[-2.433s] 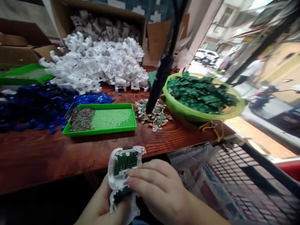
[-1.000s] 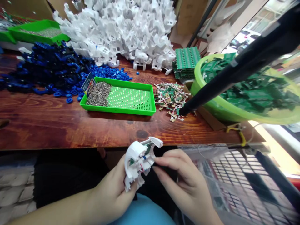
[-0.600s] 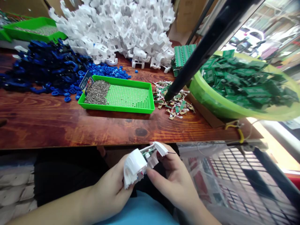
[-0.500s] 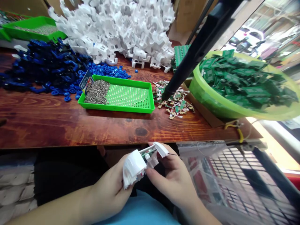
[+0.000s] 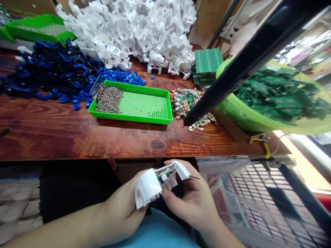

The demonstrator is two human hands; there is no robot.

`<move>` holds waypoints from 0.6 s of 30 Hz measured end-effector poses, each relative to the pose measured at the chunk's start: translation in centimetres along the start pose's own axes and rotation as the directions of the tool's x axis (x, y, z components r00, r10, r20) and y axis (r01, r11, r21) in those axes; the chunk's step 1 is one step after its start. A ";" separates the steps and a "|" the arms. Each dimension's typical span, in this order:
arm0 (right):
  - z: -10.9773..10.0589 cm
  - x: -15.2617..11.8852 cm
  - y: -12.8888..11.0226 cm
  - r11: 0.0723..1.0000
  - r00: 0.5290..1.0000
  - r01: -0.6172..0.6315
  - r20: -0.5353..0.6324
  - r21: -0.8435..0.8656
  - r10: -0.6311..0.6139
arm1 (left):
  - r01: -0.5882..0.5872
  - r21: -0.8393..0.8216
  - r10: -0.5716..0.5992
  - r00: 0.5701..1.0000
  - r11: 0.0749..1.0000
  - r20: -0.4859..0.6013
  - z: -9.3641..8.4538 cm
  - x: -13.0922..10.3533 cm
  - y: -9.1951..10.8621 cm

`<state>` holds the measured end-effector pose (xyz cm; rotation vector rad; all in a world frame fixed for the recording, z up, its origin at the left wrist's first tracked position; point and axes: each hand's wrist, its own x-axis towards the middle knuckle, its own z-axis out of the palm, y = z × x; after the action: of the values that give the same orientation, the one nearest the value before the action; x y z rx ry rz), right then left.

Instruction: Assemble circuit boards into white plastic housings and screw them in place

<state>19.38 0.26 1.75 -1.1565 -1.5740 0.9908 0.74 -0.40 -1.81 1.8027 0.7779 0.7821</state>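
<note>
A white plastic housing (image 5: 148,187) with a small green circuit board inside is held in front of my lap, below the table's front edge. My left hand (image 5: 126,203) wraps round its left end, with the fingers mostly hidden behind it. At its right end, my right hand (image 5: 191,196) grips the curved white part, thumb near the middle of the piece. A thin dark wire or rod sticks out by the right fingers.
A green tray (image 5: 131,119) of metal screws lies on the wooden table (image 5: 124,141). Behind are white housings (image 5: 134,31), blue-black parts (image 5: 51,69) and stacked green boards (image 5: 208,62). Small wired boards (image 5: 184,100) lie beside a dark slanting bar (image 5: 232,72) and a yellow-green basin (image 5: 232,115).
The dark bar reaches lower and farther right in view, uncovering more of the stacked green boards. Both hands still hold the housing, which has shifted slightly.
</note>
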 end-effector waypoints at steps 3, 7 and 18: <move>0.0 0.0 -0.2 1.000 1.000 0.004 0.007 -0.012 -0.004 | -0.023 0.050 0.023 1.000 0.998 0.002 -0.2 0.0 0.1; 0.2 -0.4 -0.7 0.997 0.997 -0.057 0.046 0.046 0.055 | -0.084 0.072 0.081 0.996 0.994 0.035 -0.6 -0.1 0.5; -0.1 -0.6 -0.5 0.972 0.972 -0.192 0.165 0.133 0.169 | 0.058 -0.012 -0.058 0.998 0.998 0.024 0.0 -0.1 0.9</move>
<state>19.46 -0.45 2.12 -1.1579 -1.5032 1.3214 0.83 -0.76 -1.01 1.7670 0.8047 0.7250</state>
